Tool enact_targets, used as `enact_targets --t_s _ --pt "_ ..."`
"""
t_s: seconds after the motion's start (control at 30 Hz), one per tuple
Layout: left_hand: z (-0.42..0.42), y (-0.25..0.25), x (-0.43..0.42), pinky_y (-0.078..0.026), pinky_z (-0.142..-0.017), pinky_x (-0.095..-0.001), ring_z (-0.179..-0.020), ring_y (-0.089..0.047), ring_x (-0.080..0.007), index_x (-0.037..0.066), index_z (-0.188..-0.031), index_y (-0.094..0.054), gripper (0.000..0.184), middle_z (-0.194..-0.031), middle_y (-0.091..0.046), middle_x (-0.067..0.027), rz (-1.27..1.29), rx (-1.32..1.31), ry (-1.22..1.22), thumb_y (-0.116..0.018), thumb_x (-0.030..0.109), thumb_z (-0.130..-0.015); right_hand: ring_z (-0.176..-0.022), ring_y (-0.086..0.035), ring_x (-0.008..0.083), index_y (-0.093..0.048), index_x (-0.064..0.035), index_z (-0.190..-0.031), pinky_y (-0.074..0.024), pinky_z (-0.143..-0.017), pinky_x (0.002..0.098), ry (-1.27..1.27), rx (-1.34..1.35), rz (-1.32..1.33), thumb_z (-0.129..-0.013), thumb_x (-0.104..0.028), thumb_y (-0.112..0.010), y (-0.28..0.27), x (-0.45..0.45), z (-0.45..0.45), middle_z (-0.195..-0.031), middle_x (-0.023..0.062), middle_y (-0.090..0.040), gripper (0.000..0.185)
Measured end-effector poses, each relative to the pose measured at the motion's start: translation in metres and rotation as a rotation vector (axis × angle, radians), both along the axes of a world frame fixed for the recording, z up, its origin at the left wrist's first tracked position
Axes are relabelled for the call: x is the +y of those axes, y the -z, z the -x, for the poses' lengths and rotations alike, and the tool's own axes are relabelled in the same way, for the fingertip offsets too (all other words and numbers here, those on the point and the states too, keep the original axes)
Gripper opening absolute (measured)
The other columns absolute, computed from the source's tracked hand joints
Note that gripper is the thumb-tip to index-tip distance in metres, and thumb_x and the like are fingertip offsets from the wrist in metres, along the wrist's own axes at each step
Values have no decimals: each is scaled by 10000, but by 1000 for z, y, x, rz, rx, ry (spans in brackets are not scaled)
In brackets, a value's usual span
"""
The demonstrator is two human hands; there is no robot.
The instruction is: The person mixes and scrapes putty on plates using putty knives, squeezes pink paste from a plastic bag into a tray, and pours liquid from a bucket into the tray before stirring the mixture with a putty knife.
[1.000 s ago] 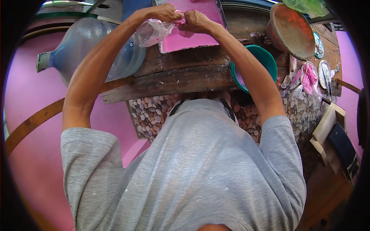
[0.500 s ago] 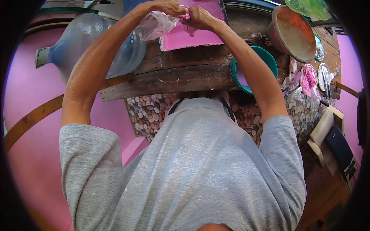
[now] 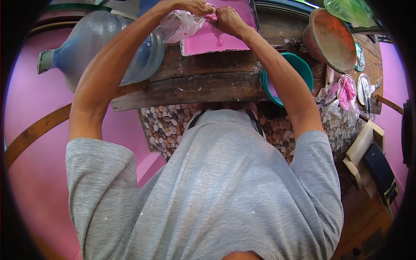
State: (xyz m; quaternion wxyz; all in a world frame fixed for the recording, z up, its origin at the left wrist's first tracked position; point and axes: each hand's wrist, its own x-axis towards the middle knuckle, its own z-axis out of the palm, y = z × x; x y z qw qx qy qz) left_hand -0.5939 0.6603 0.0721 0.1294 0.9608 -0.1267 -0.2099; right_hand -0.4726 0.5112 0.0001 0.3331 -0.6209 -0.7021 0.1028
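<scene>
At the top of the view, my left hand [image 3: 196,7] is closed on a clear plastic bag [image 3: 181,27] smeared with pink paint. Close against it, my right hand [image 3: 230,21] has its fingers closed round the pink, twisted end of the same bag. Both hands are over a dark-rimmed tray [image 3: 199,52] coated inside with pink paint. Below my right hand, a streak of pink paint [image 3: 219,41] hangs down or lies on the tray's paint; I cannot tell which. The fingertips are partly hidden.
A large clear water jug [image 3: 104,39] lies on its side at left. Right of the tray on the wooden table [image 3: 203,84] stand a green bucket [image 3: 299,65] and a worn bowl [image 3: 333,43]. Pink-stained plastic [image 3: 346,93] and a round white lid [image 3: 364,84] lie farther right.
Both hands have shifted slightly right, still holding the bag. The pink streak below my right hand now reaches lower over the tray.
</scene>
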Motion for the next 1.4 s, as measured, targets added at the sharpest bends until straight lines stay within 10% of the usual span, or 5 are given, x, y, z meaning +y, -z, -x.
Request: enact_targets --t_s 0.7,0.87,1.07,1.27,1.4 --pt "-5 -13 -5 -465 -689 -420 -808 -589 -332 91 -1065 -548 302 -904 -591 -159 6 118 -36 -422 328 -928 -642 -641 279 -643 -25 -749 -477 -614 385 72 -20 343 -786 -351 -645 -53 -17 9 -651 163 -623 329" --pt "5 -9 9 -452 -748 -422 -860 -578 -327 108 -1143 -525 356 -949 -598 -155 179 -35 105 -372 363 -948 -695 -565 84 -669 -47 -876 -475 -643 268 -194 604 453 -760 -255 -697 -56 -16 5 -746 22 -624 240" --pt "27 -33 -11 -460 -638 -396 -740 -596 -258 37 -981 -611 366 -910 -641 -123 407 175 -668 -464 365 -911 -688 -558 63 -673 -31 -909 -459 -613 244 -280 846 480 -828 -252 -673 -71 -27 1 -737 6 -614 236" --pt "37 -51 -3 -444 -800 -300 -868 -566 -231 7 -1147 -563 385 -1042 -607 -80 267 -555 237 -525 301 -902 -627 -531 58 -687 1 -884 -440 -562 264 -158 628 419 -853 -276 -653 -68 -32 3 -682 11 -610 281" --pt "29 -78 -40 -436 -783 -233 -881 -537 -58 18 -1125 -600 391 -989 -622 -18 641 301 -949 -610 326 -885 -637 -558 79 -671 14 -952 -464 -581 270 -180 635 443 -841 -283 -660 -66 -35 3 -714 12 -625 317"
